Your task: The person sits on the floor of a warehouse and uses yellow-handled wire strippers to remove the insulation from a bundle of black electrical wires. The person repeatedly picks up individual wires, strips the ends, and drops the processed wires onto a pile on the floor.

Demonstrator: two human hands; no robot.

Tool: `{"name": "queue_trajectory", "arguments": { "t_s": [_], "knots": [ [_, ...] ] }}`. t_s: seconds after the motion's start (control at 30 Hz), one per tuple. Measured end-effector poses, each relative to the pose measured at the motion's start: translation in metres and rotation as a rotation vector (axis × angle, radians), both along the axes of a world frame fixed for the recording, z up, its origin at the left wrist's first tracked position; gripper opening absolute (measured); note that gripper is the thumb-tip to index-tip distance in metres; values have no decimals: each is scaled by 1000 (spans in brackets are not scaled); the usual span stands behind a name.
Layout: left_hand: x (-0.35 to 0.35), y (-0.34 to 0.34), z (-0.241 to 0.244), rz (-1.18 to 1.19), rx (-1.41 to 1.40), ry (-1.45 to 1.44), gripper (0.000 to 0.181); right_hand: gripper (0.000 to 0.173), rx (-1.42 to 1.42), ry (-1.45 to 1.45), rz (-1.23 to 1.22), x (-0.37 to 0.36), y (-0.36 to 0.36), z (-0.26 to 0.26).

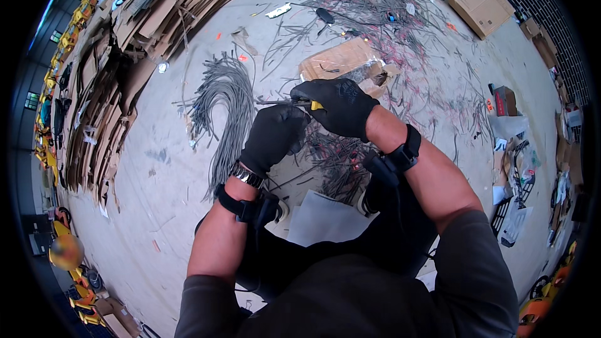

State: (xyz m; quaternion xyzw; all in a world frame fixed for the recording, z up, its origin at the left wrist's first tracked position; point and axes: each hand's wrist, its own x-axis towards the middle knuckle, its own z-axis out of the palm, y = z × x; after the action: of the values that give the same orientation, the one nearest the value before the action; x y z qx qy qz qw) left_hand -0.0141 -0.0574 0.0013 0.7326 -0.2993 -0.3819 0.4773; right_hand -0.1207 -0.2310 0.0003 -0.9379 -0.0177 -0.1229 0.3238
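Observation:
My right hand, in a black work glove, is closed around a small hand tool with a yellow part; its exact kind is hidden by the fingers. Thin dark lengths, which look like cable, stick out leftward from between the hands. Close below them is my left hand, also gloved, its fingers curled; whether it grips anything is hidden. A bent bundle of grey cables lies on the floor left of the hands. Beneath the hands is a heap of cut cable pieces with some red strands.
Ahead sit a torn cardboard box and a wide pile of cable scraps. Flattened cardboard is stacked at left. A closed carton stands at far right. A pale sheet lies between my feet.

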Motion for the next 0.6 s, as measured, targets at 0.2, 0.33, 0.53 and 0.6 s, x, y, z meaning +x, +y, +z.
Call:
{"name": "queue_trajectory", "arguments": {
  "t_s": [0.2,0.33,0.53,0.6],
  "knots": [
    [2,2,6,93,-3,169,17,31,-2,-150,-198,-3,-29,-14],
    [7,6,13,182,-54,169,19,41,84,98,-299,-7,-56,-17],
    [6,4,24,321,-134,128,23,49,73,256,-193,-15,-62,-41],
    [10,4,18,356,-189,129,24,49,51,251,-184,-16,-60,-36]
  ]
}}
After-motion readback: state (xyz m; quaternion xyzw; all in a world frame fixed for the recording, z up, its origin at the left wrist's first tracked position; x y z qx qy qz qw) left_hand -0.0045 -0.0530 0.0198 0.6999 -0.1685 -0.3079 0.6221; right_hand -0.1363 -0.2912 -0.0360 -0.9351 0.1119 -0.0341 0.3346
